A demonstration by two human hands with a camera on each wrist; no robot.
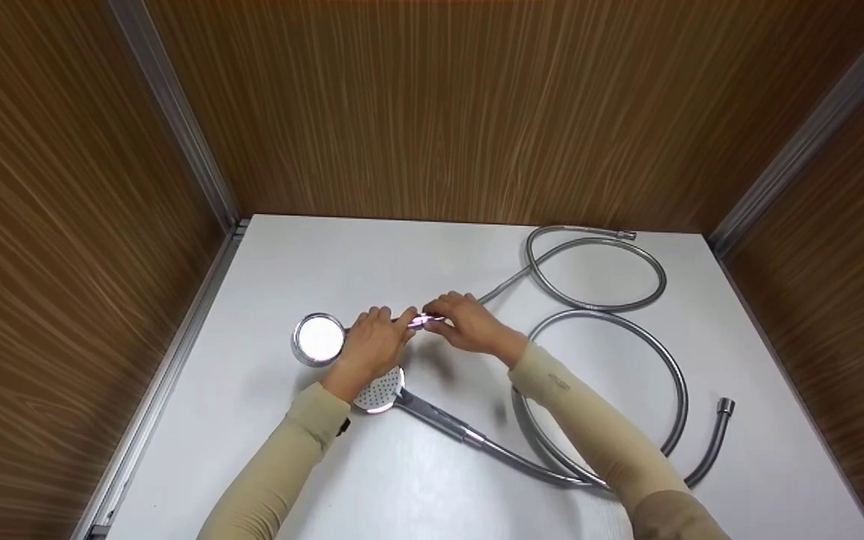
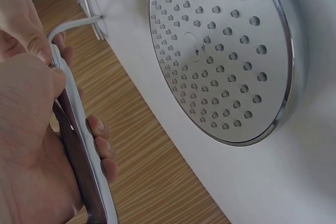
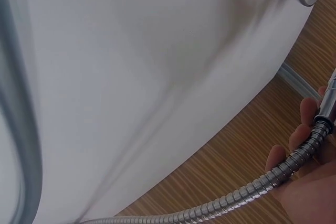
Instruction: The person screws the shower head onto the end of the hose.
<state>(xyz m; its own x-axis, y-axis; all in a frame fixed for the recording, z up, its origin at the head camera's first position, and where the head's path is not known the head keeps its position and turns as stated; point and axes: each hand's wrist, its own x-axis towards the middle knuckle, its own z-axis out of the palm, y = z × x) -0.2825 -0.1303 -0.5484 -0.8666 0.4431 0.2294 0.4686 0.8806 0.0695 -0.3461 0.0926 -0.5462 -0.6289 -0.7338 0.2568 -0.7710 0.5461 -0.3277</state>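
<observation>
My left hand (image 1: pixel 376 341) grips the handle (image 2: pixel 86 166) of a chrome hand shower (image 1: pixel 319 339), raised off the table with its round head to the left. At the handle's right end, my right hand (image 1: pixel 469 322) holds the metal connector (image 3: pixel 328 103) of a ribbed shower hose (image 3: pixel 236 198). The two hands meet there, and fingers partly hide the joint. Below my left wrist lies a second hand shower (image 1: pixel 381 390), its nozzle face (image 2: pixel 220 61) up. A second hose (image 1: pixel 522 457) runs from its handle.
The held hose trails to a loop (image 1: pixel 661 281) at the table's back right, ending in a metal fitting (image 1: pixel 626 235). The second hose coils under my right forearm, its end nut (image 1: pixel 726 406) at the right. Wood-grain panels (image 1: pixel 432 112) enclose the white table (image 1: pixel 267 270).
</observation>
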